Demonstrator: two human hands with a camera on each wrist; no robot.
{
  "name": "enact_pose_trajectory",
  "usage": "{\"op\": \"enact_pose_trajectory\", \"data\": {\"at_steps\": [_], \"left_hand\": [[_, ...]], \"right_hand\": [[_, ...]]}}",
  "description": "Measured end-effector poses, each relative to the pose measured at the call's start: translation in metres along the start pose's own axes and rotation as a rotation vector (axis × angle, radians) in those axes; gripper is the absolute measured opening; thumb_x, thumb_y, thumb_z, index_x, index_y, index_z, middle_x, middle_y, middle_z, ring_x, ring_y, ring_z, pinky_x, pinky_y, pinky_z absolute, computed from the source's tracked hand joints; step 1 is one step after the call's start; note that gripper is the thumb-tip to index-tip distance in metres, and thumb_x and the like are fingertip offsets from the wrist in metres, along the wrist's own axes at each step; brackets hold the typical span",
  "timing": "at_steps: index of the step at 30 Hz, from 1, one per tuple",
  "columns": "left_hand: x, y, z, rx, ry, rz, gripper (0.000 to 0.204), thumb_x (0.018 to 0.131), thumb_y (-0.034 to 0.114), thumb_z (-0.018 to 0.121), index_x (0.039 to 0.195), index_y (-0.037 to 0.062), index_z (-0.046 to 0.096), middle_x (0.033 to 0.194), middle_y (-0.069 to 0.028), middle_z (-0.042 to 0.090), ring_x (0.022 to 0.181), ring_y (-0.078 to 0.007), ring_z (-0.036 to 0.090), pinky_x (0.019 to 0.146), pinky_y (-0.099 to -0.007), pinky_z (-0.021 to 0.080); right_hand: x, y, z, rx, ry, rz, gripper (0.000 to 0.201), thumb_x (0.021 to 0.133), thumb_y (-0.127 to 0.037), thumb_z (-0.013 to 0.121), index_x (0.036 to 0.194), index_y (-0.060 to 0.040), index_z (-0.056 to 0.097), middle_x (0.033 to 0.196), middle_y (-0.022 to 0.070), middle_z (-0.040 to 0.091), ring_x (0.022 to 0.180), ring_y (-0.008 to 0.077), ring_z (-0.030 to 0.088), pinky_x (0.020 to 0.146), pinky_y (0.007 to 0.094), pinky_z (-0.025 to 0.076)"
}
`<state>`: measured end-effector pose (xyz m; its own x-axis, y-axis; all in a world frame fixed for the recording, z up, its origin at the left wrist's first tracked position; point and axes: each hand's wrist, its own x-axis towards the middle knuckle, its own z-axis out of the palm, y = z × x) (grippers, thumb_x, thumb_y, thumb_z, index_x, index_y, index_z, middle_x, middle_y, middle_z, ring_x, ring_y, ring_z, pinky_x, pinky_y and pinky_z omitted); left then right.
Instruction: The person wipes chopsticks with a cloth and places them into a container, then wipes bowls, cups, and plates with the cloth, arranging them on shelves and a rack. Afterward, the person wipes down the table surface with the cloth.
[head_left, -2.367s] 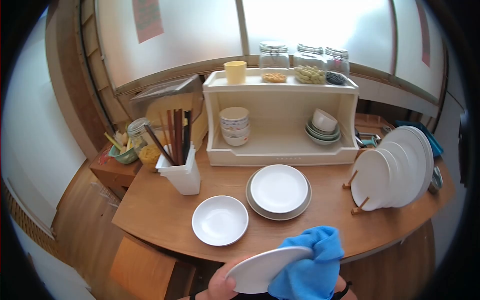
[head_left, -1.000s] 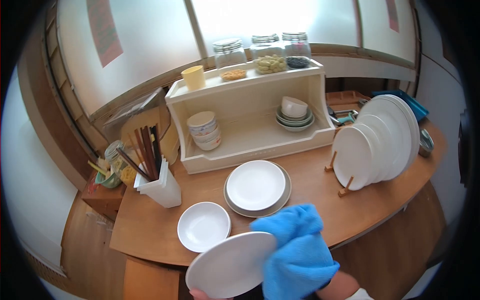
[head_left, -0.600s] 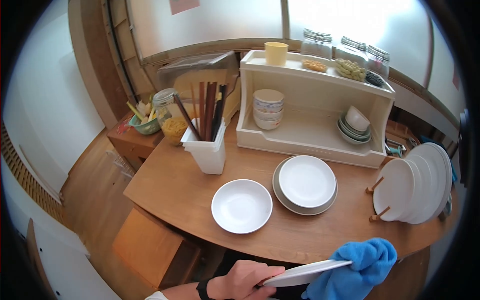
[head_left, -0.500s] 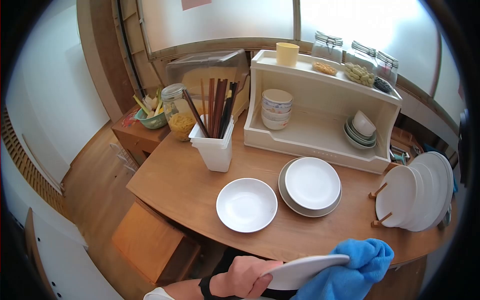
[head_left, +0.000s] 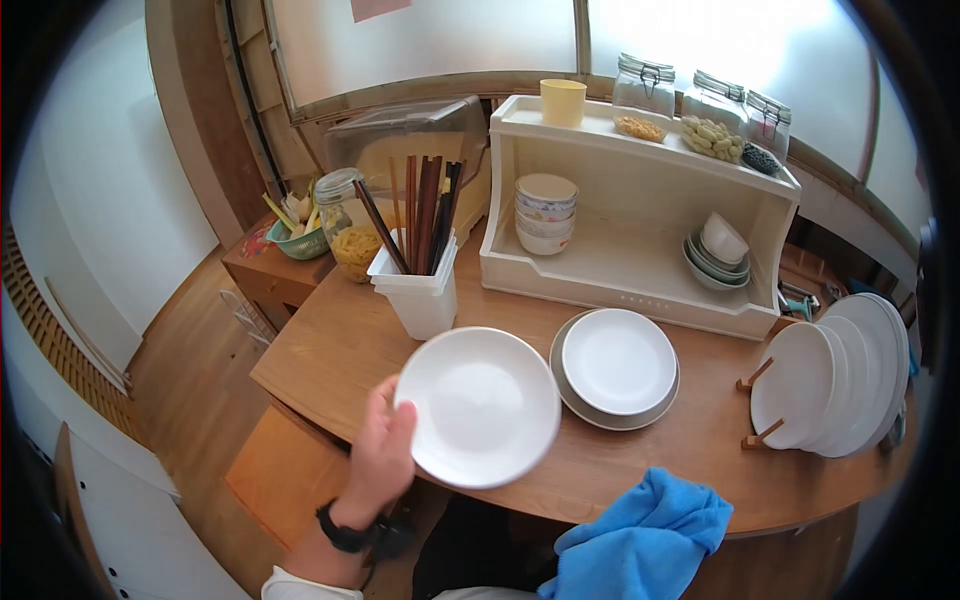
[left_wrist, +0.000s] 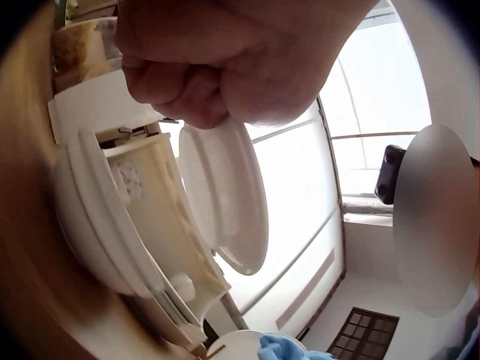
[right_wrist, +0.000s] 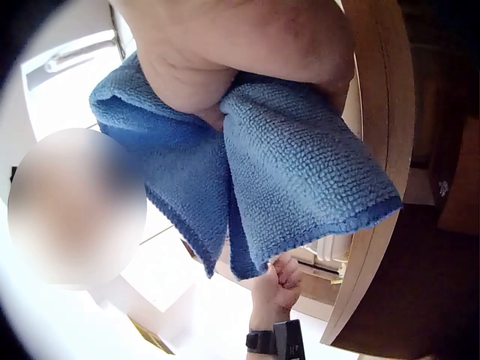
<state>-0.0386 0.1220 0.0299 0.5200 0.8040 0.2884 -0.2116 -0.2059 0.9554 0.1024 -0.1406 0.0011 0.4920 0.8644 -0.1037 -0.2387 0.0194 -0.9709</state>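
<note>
**Wiped plate going out over the counter, cloth hanging back**

Starting at the left edge of the curved wooden counter [head_left: 330, 350], a white tub of dark chopsticks [head_left: 418, 290] is standing beside a glass jar of pasta [head_left: 348, 235]. Just in front of the tub, the person's left hand [head_left: 385, 450] is gripping a white plate [head_left: 478, 405] by its near-left rim, thumb curled over the lip, and is holding it tilted above the counter's front part. From the wrist view the plate [left_wrist: 225, 195] is hanging edge-on under the closed fingers [left_wrist: 195, 82], smooth, glazed and round, with a shallow raised rim.

To its right, a smaller white plate [head_left: 618, 360] is sitting on a wider grey-rimmed one [head_left: 570, 395], both flat on the counter in front of the cream shelf unit [head_left: 640, 220]. Inside that unit, stacked bowls [head_left: 545, 215] are standing at the left and a nest of pale dishes [head_left: 718, 255] at the right; three glass jars [head_left: 712, 115] and a yellow cup [head_left: 562, 100] are lining its top.

Further right, at the counter's right edge, a wooden rack is holding upright white plates [head_left: 830, 370].

Below the front edge, the right hand [right_wrist: 247, 52] is clutching a blue microfibre cloth [head_left: 640, 545], nubbly and soft, bunched and drooping off the plate.

I judge the wiping of this plate to be finished, since the cloth is off it; putting it down is what remains.
</note>
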Motion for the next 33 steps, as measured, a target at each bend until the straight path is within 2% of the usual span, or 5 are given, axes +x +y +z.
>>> {"op": "enact_pose_trajectory", "data": {"at_steps": [6,8,14,17,33], "left_hand": [[0.028,-0.022,-0.025,0.092,-0.042,-0.054,0.033,0.100,0.013,0.041,0.125,-0.0080,0.040,0.118,-0.0147,0.055,0.106,-0.0143,0.053,0.092,-0.0275,0.043],[0.029,-0.026,-0.023,0.138,-0.048,-0.083,0.033,0.099,0.013,0.041,0.125,-0.0083,0.040,0.117,-0.0143,0.056,0.105,-0.0144,0.054,0.092,-0.0274,0.043],[0.031,-0.040,-0.023,0.170,-0.057,-0.102,0.033,0.099,0.012,0.042,0.124,-0.0085,0.041,0.114,-0.0141,0.057,0.103,-0.0147,0.055,0.091,-0.0276,0.044],[0.031,-0.042,-0.021,0.150,-0.059,-0.136,0.033,0.099,0.012,0.043,0.124,-0.0083,0.042,0.114,-0.0143,0.057,0.102,-0.0150,0.055,0.090,-0.0274,0.044],[0.047,-0.018,-0.015,0.904,-0.245,-0.101,0.038,0.095,0.026,0.051,0.121,-0.0013,0.053,0.089,-0.0228,0.067,0.080,-0.0310,0.066,0.076,-0.0378,0.050]], "right_hand": [[-0.010,-0.001,-0.001,0.471,-0.083,0.162,0.021,0.088,-0.019,0.064,0.104,-0.0063,0.059,0.093,0.0047,0.063,0.087,0.0201,0.059,0.078,0.0319,0.050],[-0.011,-0.017,0.001,-0.361,-0.130,-0.210,0.019,0.088,-0.012,0.063,0.105,-0.0057,0.058,0.094,0.0050,0.062,0.085,0.0191,0.060,0.078,0.0299,0.051],[-0.015,0.004,-0.010,0.310,-0.131,0.026,0.020,0.085,-0.012,0.068,0.101,-0.0028,0.059,0.092,0.0051,0.063,0.082,0.0175,0.061,0.070,0.0300,0.052],[-0.012,-0.009,-0.008,-0.454,-0.092,-0.358,0.016,0.081,-0.012,0.071,0.089,-0.0034,0.060,0.081,0.0040,0.062,0.074,0.0159,0.060,0.062,0.0284,0.051],[0.005,-0.034,-0.011,-0.205,0.120,-0.386,0.014,0.077,-0.011,0.070,0.082,-0.0049,0.058,0.074,0.0041,0.060,0.067,0.0166,0.060,0.059,0.0273,0.050]]}}
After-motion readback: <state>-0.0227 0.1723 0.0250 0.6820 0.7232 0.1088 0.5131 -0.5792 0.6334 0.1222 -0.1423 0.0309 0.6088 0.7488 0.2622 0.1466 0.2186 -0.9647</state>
